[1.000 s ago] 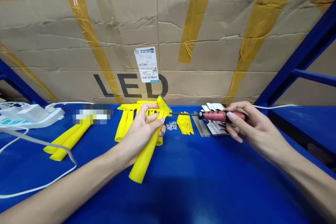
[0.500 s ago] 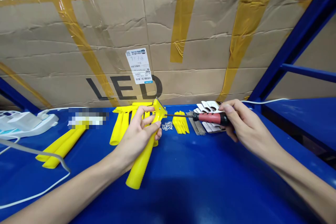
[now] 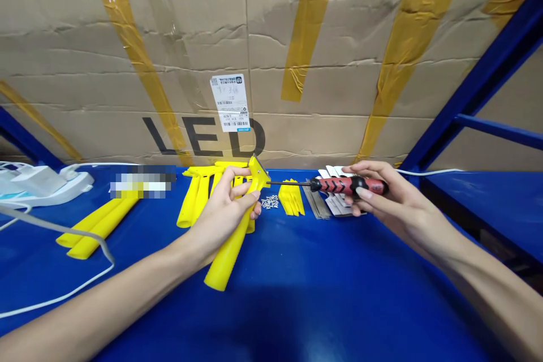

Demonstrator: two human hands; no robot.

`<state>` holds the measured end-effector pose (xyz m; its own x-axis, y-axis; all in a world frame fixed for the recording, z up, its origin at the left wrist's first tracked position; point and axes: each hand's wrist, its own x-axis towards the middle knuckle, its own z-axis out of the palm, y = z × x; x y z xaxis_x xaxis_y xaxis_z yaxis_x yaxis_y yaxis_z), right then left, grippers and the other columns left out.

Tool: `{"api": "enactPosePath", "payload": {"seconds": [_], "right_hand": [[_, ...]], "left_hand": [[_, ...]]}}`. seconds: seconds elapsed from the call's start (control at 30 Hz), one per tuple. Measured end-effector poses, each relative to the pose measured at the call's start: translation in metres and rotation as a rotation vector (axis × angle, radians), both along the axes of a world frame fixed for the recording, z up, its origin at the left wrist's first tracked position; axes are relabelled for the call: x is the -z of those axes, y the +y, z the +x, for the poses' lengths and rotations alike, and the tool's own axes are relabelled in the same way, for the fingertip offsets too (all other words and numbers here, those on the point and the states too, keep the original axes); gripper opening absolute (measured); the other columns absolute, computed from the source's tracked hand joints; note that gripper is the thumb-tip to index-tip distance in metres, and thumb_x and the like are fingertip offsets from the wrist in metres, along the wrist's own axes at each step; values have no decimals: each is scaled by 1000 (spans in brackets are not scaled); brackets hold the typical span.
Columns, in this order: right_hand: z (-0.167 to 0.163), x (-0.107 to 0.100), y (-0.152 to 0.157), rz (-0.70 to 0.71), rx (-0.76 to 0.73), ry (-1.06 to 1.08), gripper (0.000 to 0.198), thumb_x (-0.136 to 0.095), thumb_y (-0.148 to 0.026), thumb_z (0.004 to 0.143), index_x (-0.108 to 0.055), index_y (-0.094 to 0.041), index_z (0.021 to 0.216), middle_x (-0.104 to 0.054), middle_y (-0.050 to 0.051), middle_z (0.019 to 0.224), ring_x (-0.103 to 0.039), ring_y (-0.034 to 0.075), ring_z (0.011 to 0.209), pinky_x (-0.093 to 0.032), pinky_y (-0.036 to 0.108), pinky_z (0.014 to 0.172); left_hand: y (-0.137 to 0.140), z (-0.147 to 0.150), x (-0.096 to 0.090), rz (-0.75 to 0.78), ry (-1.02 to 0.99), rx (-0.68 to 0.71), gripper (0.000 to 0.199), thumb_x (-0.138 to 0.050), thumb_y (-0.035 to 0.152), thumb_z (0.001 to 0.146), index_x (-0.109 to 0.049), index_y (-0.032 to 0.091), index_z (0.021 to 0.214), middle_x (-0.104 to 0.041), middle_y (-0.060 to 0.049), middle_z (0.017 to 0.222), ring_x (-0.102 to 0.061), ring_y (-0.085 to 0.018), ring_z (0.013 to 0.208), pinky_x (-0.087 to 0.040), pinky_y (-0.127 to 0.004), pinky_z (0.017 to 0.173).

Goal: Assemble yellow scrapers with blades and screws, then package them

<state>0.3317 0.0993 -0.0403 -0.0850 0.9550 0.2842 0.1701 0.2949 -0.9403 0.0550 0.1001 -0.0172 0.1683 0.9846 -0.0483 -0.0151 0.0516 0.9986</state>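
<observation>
My left hand (image 3: 233,203) is closed around the neck of a yellow scraper (image 3: 227,254), its handle slanting down towards me and its head up. A blade edge shows along the head. In my right hand (image 3: 382,192) is a screwdriver (image 3: 335,185) with a red and black handle, held level, fingers along the grip. Its shaft points left and the tip meets the side of the scraper's head; the exact contact is too small to make out. Behind the left hand lie several more yellow scraper handles (image 3: 193,198). Small screws (image 3: 270,202) are heaped just right of the scraper.
Yellow flat pieces (image 3: 292,199), grey blades (image 3: 317,203) and white cards (image 3: 337,203) lie in a row on the blue shelf (image 3: 297,294). Two yellow scrapers (image 3: 102,226), a white power strip (image 3: 46,186) and a cable (image 3: 102,249) are at left. A taped carton (image 3: 190,68) stands behind.
My right hand has shifted its grip on the screwdriver, and the handle has turned, now showing black chevrons. The scraper stays in my left hand. The view has shifted slightly.
</observation>
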Motion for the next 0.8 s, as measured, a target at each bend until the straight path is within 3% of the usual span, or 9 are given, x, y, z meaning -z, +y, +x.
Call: {"api": "enactPosePath", "payload": {"seconds": [0.1, 0.17, 0.27, 0.33, 0.47, 0.53, 0.6, 0.67, 0.8], "right_hand": [[-3, 1, -1, 15, 140, -130, 36, -59, -58, 93, -58, -23, 103, -49, -4, 57, -45, 12, 45, -37, 26, 44], [-6, 3, -2, -29, 234, -149, 42, -49, -63, 96, -58, -23, 98, -47, -4, 55, -42, 11, 42, -32, 25, 40], [-6, 1, -3, -45, 44, 31, 38, -61, -56, 91, -55, -26, 111, -62, 1, 78, -60, 17, 63, -50, 30, 57], [-3, -1, -3, -9, -54, 76, 40, -70, -49, 87, -53, -26, 114, -62, -1, 77, -60, 16, 65, -51, 30, 61], [1, -2, -1, 15, 178, -99, 36, -53, -58, 96, -57, -23, 98, -48, -5, 55, -38, 9, 39, -30, 24, 40], [3, -2, -1, -18, 190, -81, 38, -53, -61, 94, -58, -23, 99, -55, -1, 64, -47, 11, 45, -36, 25, 42], [3, -2, -1, -29, 66, 15, 37, -64, -57, 88, -58, -25, 106, -62, 1, 78, -60, 16, 61, -50, 29, 54], [2, -1, 0, -2, 0, 45, 39, -71, -54, 84, -58, -26, 108, -63, 1, 78, -61, 17, 65, -53, 30, 60], [-2, 3, 1, -45, 190, -113, 43, -52, -66, 93, -56, -23, 94, -51, -3, 55, -42, 10, 37, -32, 25, 37]], "left_hand": [[2, -2, -1, 5, 16, 4, 33, -64, 24, 87, -41, 25, 111, -56, 5, 63, -49, -12, 59, -41, -22, 58], [3, -3, -2, 28, 28, 5, 35, -66, 26, 86, -42, 25, 111, -57, 5, 63, -50, -12, 59, -41, -22, 57], [4, -4, -4, 53, 22, -12, 38, -69, 27, 83, -43, 25, 111, -58, 4, 65, -52, -11, 60, -41, -21, 57], [3, -3, -5, 36, 16, -18, 40, -70, 28, 82, -43, 26, 111, -58, 4, 66, -52, -12, 59, -41, -21, 56], [0, 1, -4, 17, 4, -2, 40, -70, 25, 81, -43, 26, 111, -57, 4, 65, -53, -12, 59, -42, -22, 57], [0, 2, -3, 28, 8, -1, 39, -70, 25, 82, -43, 26, 109, -57, 4, 64, -52, -12, 59, -42, -23, 58], [0, 2, -2, 43, 10, -16, 38, -70, 25, 81, -43, 25, 109, -57, 4, 64, -52, -12, 59, -41, -23, 57], [1, 2, -2, 53, 5, -27, 39, -70, 25, 81, -44, 25, 109, -58, 3, 65, -53, -12, 59, -41, -22, 57], [1, 0, -4, 87, 22, 4, 38, -69, 26, 82, -43, 25, 110, -58, 3, 64, -52, -12, 60, -41, -22, 57]]}}
